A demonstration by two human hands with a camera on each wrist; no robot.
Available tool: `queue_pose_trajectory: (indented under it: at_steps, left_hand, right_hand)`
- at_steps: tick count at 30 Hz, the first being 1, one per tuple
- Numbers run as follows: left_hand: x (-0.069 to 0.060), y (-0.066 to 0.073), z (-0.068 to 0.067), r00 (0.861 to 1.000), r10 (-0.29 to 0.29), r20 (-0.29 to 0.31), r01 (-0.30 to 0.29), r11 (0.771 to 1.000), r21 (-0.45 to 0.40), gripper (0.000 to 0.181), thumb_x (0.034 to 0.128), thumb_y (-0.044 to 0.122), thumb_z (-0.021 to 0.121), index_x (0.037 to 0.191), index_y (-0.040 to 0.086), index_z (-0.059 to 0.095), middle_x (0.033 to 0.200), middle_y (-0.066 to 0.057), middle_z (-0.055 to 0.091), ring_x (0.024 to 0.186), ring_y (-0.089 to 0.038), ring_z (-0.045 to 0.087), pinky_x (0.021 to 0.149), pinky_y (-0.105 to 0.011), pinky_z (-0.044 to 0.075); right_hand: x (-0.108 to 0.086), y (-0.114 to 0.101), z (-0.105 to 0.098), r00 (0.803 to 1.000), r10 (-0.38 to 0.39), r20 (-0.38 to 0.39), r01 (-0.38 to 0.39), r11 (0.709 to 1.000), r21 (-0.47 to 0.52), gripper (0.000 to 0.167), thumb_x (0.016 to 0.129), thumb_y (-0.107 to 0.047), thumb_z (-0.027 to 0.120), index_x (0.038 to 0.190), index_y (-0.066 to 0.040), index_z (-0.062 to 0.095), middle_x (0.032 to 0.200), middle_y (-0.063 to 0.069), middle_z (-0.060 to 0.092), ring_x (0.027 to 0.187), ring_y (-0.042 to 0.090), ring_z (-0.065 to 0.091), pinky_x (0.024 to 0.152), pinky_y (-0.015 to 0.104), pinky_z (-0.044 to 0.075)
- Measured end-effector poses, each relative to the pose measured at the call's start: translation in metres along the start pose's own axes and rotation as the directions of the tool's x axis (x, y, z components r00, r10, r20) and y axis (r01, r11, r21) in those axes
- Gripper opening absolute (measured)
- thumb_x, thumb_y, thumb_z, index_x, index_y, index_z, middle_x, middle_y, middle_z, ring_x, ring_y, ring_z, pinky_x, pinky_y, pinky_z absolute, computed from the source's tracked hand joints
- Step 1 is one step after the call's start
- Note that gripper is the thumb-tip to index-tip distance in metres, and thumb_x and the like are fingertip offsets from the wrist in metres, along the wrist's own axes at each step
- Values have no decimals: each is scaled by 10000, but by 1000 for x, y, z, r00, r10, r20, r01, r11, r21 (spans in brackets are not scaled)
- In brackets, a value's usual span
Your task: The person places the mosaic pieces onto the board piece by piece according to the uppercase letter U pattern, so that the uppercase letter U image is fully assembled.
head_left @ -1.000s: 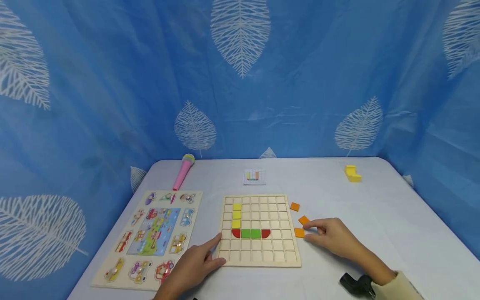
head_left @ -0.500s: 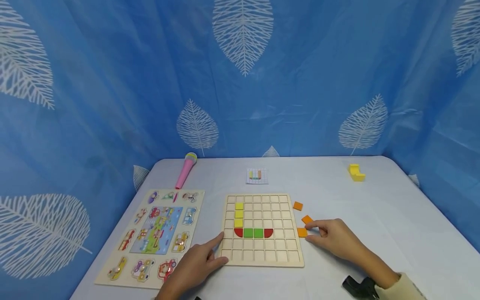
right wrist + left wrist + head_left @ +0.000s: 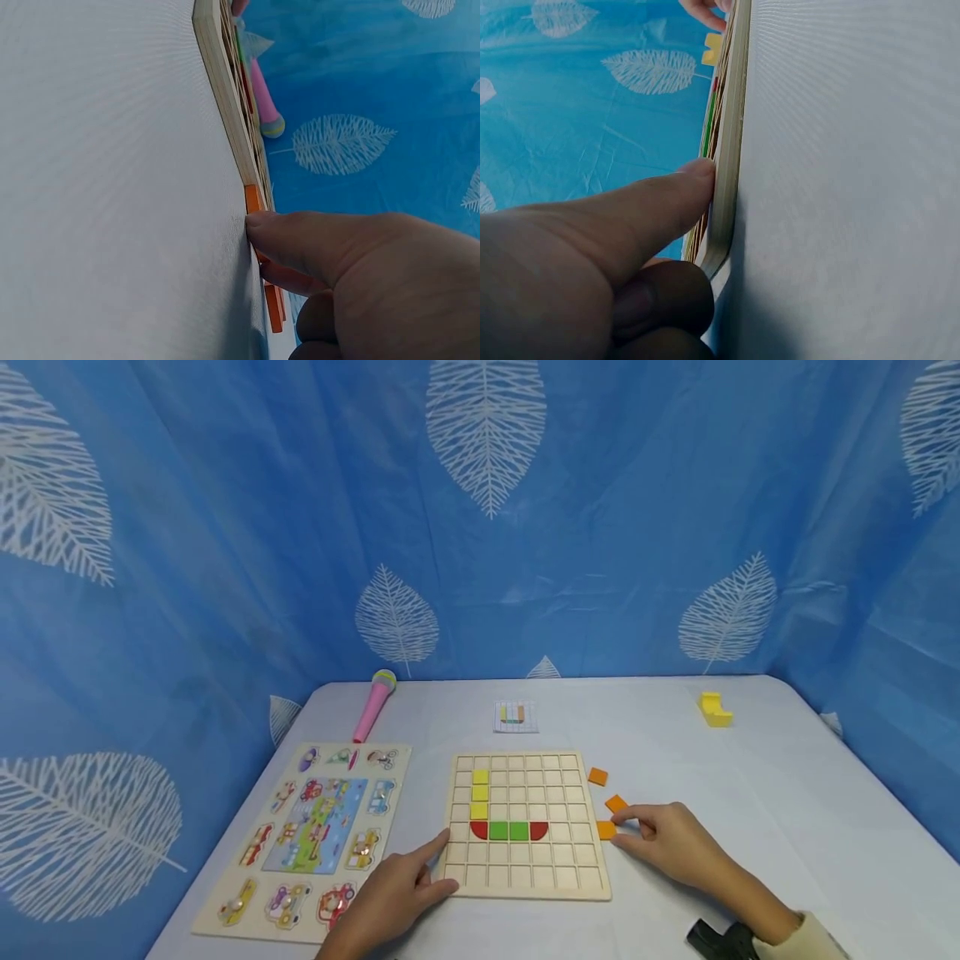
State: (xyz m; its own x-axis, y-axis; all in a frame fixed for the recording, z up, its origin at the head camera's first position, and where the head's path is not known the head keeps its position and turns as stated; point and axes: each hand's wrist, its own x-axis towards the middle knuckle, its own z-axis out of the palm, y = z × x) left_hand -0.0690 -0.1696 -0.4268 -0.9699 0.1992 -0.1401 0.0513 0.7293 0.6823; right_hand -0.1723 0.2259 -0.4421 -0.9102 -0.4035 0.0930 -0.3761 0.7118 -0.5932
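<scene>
In the head view a wooden grid board (image 3: 525, 881) lies on the table, with yellow squares (image 3: 480, 793), green squares (image 3: 508, 832) and two red rounded pieces (image 3: 538, 832) set in its cells. My left hand (image 3: 390, 893) touches the board's near-left corner with an extended index finger and thumb. At the board's right edge, my right hand (image 3: 671, 843) pinches an orange square tile (image 3: 606, 831) between thumb and index finger. The right wrist view shows the thumb against this tile (image 3: 253, 196). Two more orange tiles (image 3: 597, 776) lie just beyond, one beside the index fingertip.
Left of the board lies a vehicle puzzle (image 3: 315, 827), partly under the left forearm. A pink toy microphone (image 3: 373, 706) is behind it. A small pattern card (image 3: 516, 717) lies beyond the grid board, and a yellow block (image 3: 715, 710) is at the back right.
The whole head view shifts slightly as the camera moves. Both hands, the board and the orange tiles keep their places relative to one another.
</scene>
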Motion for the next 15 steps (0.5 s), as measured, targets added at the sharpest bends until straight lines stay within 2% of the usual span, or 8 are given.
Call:
queue_pose_trajectory:
  at_steps: [8, 15]
  left_hand:
    - [-1, -1, 1, 1000, -6, -13, 6, 1000, 21, 740, 933, 478, 719, 1538, 123, 485, 590, 100, 492, 479, -49, 383, 463, -251, 319]
    - [0, 1, 1, 1000, 1, -12, 0, 1000, 27, 739, 932, 480, 720, 1533, 116, 491, 589, 106, 488, 480, -43, 382, 462, -248, 318]
  right_hand:
    - [1, 0, 1, 1000, -24, -2, 24, 1000, -3, 211, 870, -283, 833, 1051, -186, 788, 542, -136, 403, 476, 17, 332, 479, 219, 294]
    - [0, 1, 1, 1000, 29, -12, -29, 1000, -13, 207, 860, -262, 838, 1048, -192, 789, 535, -125, 405, 471, 32, 337, 478, 225, 294]
